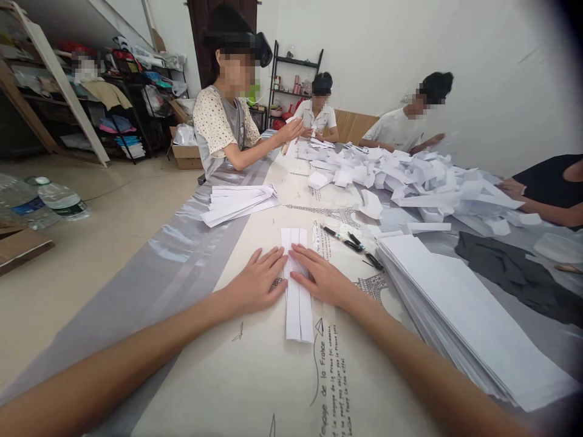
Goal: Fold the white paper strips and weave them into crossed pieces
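A folded strip of white paper (299, 315) lies lengthwise on the printed tablecloth in front of me, with a dark line running down its middle. My left hand (257, 282) rests flat with spread fingers, its fingertips on the strip's left edge. From the other side, my right hand (325, 276) lays its outstretched fingers over the strip's right part. Neither hand grips anything. Right of my right hand is a tall stack of white paper sheets (464, 309). Several folded paper strips (237, 203) are fanned out beyond my left hand.
Pens (353, 243) lie beyond my right hand. A big heap of folded white papers (410, 176) covers the table's far right, near a dark cloth (514, 276). Several people sit around the table; one at the left (228, 127) holds paper. Plastic bottles (61, 197) stand on the floor.
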Demonstrator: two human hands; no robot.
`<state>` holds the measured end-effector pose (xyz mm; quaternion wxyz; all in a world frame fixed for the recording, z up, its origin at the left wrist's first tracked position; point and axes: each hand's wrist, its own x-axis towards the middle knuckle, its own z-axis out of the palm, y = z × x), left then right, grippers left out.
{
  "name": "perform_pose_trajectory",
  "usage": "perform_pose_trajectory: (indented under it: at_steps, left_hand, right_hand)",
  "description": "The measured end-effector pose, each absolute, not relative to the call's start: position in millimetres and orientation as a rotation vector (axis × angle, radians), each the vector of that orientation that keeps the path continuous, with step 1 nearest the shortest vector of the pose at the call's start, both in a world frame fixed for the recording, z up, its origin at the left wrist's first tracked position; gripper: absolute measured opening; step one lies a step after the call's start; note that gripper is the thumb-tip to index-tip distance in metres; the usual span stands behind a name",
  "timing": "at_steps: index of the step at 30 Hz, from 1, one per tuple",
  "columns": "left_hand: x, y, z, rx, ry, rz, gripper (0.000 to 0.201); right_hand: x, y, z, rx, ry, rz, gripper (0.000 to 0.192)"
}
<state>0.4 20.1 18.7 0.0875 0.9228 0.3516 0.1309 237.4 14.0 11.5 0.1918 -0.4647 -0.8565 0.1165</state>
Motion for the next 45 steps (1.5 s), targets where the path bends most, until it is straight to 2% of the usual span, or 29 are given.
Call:
perform_pose_trajectory:
  at_steps: [5,11,17,45]
  left_hand:
    - [-1,22,17,2.734,1.013,0.416,0.067]
    - [-2,23,18,2.729,1.009,0.419,0.069]
    - [-2,22,20,2.723,1.014,0.383,0.068]
    - [-3,22,26,2.736,1.025,0.177,0.071]
  right_hand:
    - [240,21,17,-1.266,-2.444,0.338,0.064]
    - [240,37,19,-1.279,-2.413,0.282,0.048]
    - [237,40,15,-1.254,-2.412,0.302,0.056]
    - [232,43,14,-1.207,-2.44,0.314,0.055]
